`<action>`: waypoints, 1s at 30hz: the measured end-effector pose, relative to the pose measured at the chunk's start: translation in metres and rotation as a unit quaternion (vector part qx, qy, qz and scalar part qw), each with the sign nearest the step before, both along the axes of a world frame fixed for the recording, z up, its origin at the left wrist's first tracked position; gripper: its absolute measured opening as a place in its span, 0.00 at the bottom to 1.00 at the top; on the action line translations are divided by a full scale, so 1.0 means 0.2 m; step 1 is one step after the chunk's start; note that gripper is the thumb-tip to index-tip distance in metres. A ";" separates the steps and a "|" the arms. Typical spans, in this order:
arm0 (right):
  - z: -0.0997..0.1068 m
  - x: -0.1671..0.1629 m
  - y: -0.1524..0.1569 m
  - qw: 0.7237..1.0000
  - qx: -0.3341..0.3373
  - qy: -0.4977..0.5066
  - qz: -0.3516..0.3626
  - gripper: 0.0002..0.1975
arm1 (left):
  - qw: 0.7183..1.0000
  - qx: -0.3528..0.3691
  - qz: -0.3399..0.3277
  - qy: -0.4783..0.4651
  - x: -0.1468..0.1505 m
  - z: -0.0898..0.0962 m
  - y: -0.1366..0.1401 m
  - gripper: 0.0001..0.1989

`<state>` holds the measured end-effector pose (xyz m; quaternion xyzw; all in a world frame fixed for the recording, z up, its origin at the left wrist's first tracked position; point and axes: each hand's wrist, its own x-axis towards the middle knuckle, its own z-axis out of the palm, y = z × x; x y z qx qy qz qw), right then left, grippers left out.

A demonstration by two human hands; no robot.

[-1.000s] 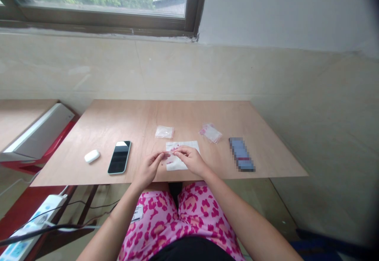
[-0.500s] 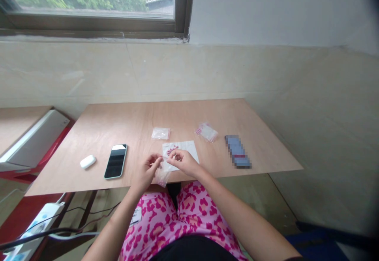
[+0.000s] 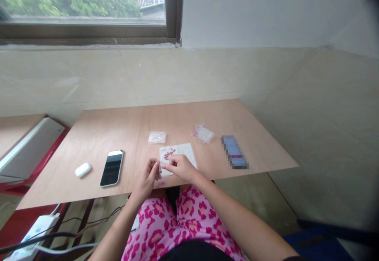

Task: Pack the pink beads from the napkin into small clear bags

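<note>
My left hand (image 3: 151, 174) and my right hand (image 3: 180, 167) meet over the near edge of the table, thumb and fingers of each pinched together. Between them is a small clear plastic bag (image 3: 161, 169), mostly covered by the fingers, with a pinkish patch showing low down. Just beyond the hands, several small dark-red beads (image 3: 169, 153) lie loose on a white sheet (image 3: 185, 154), which my right hand partly covers. Whether anything is inside the bag is hard to make out.
A stack of clear bags (image 3: 157, 137) lies behind the sheet, and bags with pink contents (image 3: 203, 134) to its right. A phone (image 3: 112, 168) and a white earbud case (image 3: 83, 170) rest at left. A blurred phone-like object (image 3: 235, 152) lies at right.
The fingertips have drawn closer together, and less of the bag shows below them. The view has shifted slightly, while the things on the table stay in place.
</note>
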<state>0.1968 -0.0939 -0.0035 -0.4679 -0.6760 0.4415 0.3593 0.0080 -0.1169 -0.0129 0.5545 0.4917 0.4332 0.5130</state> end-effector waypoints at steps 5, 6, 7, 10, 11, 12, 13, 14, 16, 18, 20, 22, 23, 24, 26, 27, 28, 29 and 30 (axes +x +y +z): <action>0.01 0.02 0.00 0.999 -0.011 -0.019 0.044 0.30 | 0.999 -0.026 0.007 -0.017 0.00 -0.02 -0.01 0.18; 0.01 0.02 0.00 0.998 -0.018 -0.018 0.064 0.29 | 0.999 -0.036 0.003 -0.029 0.01 -0.03 -0.01 0.19; 0.02 0.02 0.00 0.996 -0.025 -0.012 0.084 0.28 | 0.998 -0.044 -0.006 -0.038 0.01 -0.04 -0.01 0.19; 0.04 0.02 -0.01 0.990 -0.055 0.032 0.125 0.19 | 0.997 -0.053 -0.047 -0.044 0.01 -0.06 -0.02 0.19; 0.04 0.02 -0.01 0.987 -0.079 0.051 0.133 0.17 | 0.996 -0.051 -0.056 -0.042 0.01 -0.05 -0.03 0.19; 0.05 0.02 -0.01 0.982 -0.106 0.070 0.139 0.17 | 0.996 -0.051 -0.060 -0.044 0.01 -0.05 -0.03 0.19; 0.05 0.02 -0.01 0.978 -0.130 0.085 0.141 0.17 | 0.996 -0.054 -0.063 -0.046 0.00 -0.03 -0.04 0.20; 0.05 0.03 0.00 0.975 -0.146 0.095 0.137 0.17 | 0.995 -0.059 -0.066 -0.044 0.00 -0.02 -0.04 0.21; 0.07 0.06 0.03 0.979 -0.146 0.100 0.105 0.18 | 0.994 -0.066 -0.083 -0.015 -0.01 0.00 -0.05 0.24; 0.10 0.13 0.08 0.986 -0.124 0.098 0.054 0.20 | 0.991 -0.059 -0.112 0.045 -0.01 0.01 -0.05 0.25; 0.15 0.22 0.16 0.987 -0.113 0.114 0.007 0.19 | 0.985 -0.039 -0.131 0.109 -0.01 0.00 -0.06 0.23; 0.18 0.34 0.25 0.982 -0.086 0.160 -0.051 0.17 | 0.977 -0.025 -0.144 0.157 -0.01 -0.03 -0.07 0.23; 0.19 0.40 0.30 0.975 -0.084 0.188 -0.084 0.16 | 0.973 -0.020 -0.149 0.177 -0.01 -0.04 -0.07 0.23; 0.18 0.46 0.34 0.963 -0.088 0.221 -0.129 0.15 | 0.968 -0.016 -0.154 0.196 0.00 -0.06 -0.07 0.22; 0.14 0.59 0.41 0.937 -0.120 0.256 -0.205 0.12 | 0.959 -0.008 -0.168 0.226 0.00 -0.07 -0.07 0.20; 0.11 0.66 0.43 0.927 -0.141 0.244 -0.248 0.09 | 0.955 -0.002 -0.173 0.239 0.00 -0.08 -0.07 0.19; 0.07 0.72 0.44 0.919 -0.163 0.213 -0.291 0.07 | 0.952 0.002 -0.177 0.249 0.00 -0.08 -0.07 0.18; 0.02 0.77 0.45 0.912 -0.185 0.177 -0.321 0.06 | 0.950 0.004 -0.179 0.256 0.00 -0.07 -0.06 0.18; -0.02 0.82 0.45 0.909 -0.191 0.167 -0.329 0.05 | 0.949 0.004 -0.178 0.259 0.00 -0.06 -0.06 0.17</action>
